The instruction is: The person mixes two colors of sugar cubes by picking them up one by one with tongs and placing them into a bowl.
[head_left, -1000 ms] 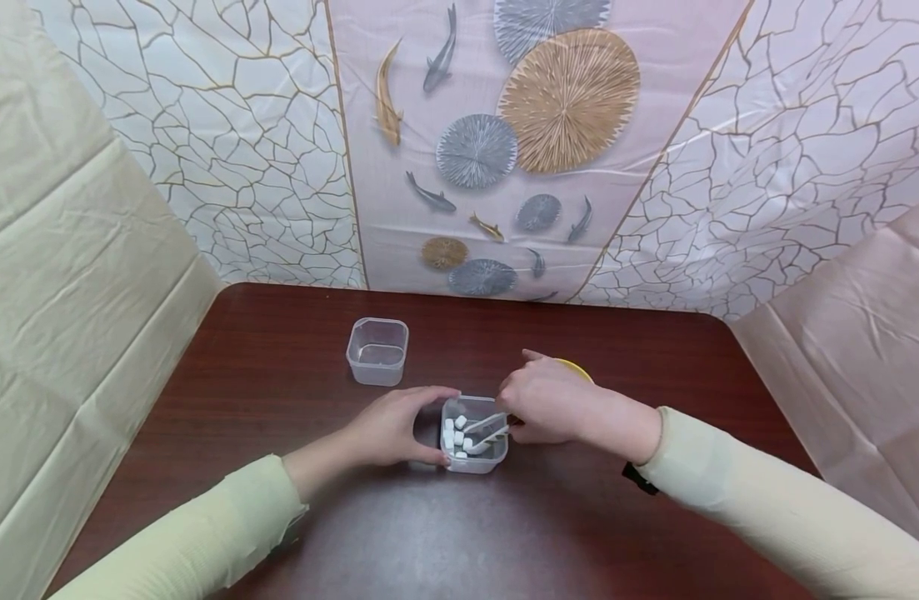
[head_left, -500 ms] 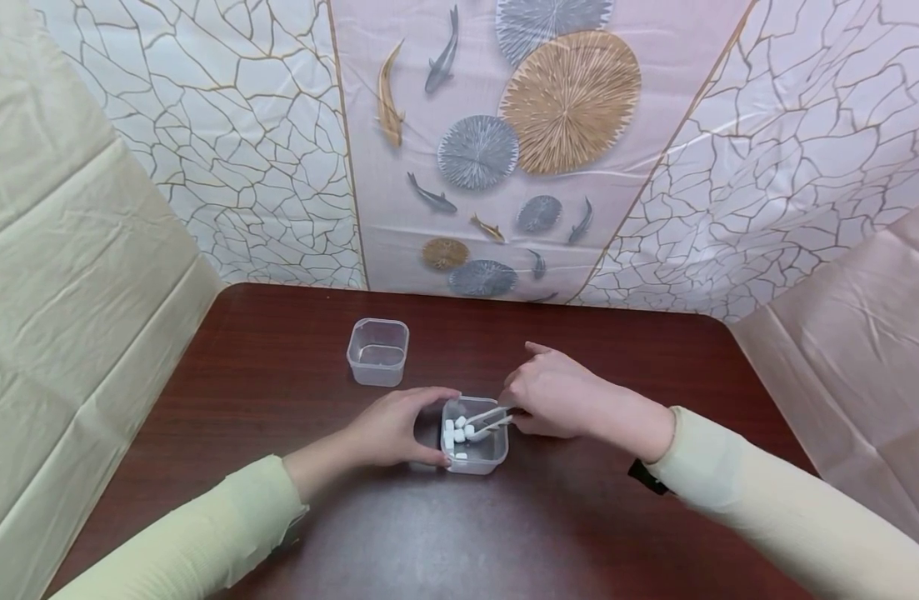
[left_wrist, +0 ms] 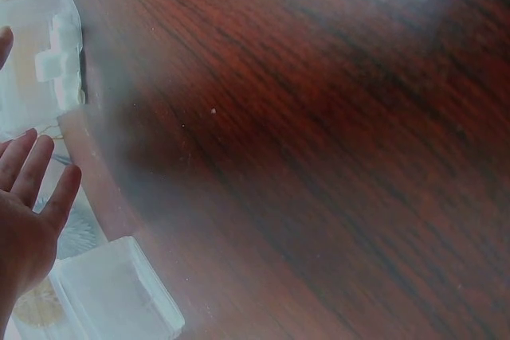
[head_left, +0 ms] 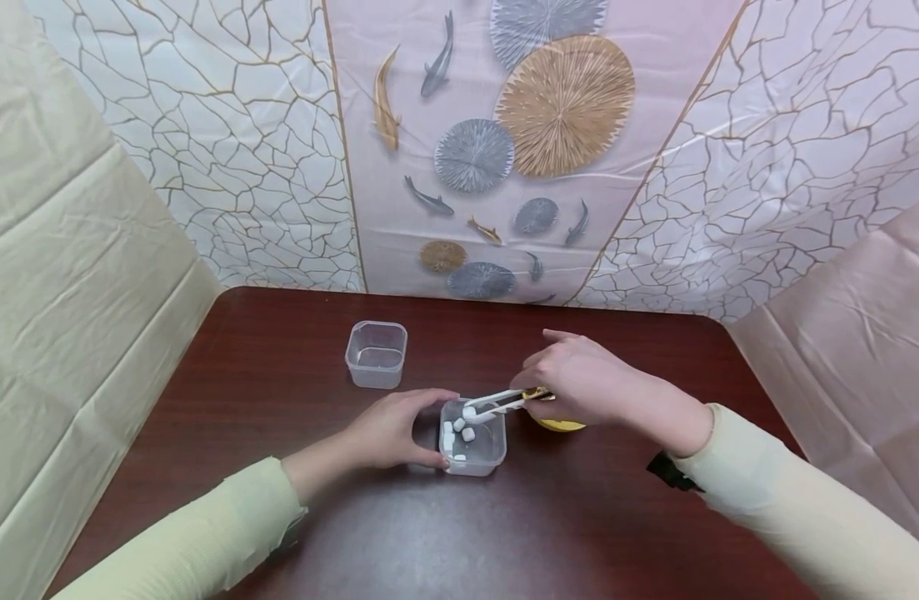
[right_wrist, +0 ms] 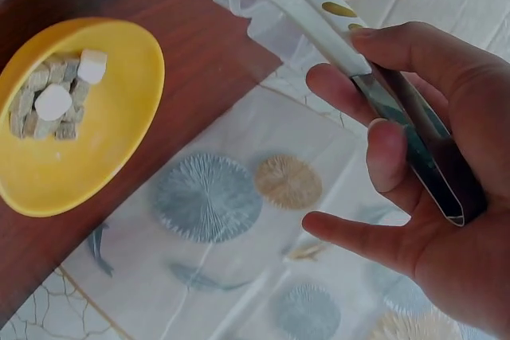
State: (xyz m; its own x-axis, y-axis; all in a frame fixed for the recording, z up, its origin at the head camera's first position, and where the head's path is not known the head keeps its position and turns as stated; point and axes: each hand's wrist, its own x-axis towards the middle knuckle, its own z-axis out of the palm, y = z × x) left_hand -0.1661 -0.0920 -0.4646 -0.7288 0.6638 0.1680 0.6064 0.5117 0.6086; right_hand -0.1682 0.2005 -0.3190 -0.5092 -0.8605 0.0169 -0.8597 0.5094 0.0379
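Observation:
My left hand holds a clear plastic container from its left side, thumb at the near corner and a fingertip at the far one. Several small white cubes lie along its left part. With my right hand I grip tongs with white, gold-marked tips. A white cube sits between the tips, over the container. Partly under my right hand is a yellow bowl; the right wrist view shows grey-brown cubes and two white cubes inside the bowl.
A second clear plastic container stands behind my left hand, with no cubes visible in it. The dark wooden table is bounded by patterned cloth at the back and plain cloth panels on both sides.
My right hand has moved right and lifted the tongs, now with a white cube between the tips. More of the yellow bowl shows below it. My left hand has stayed on the container.

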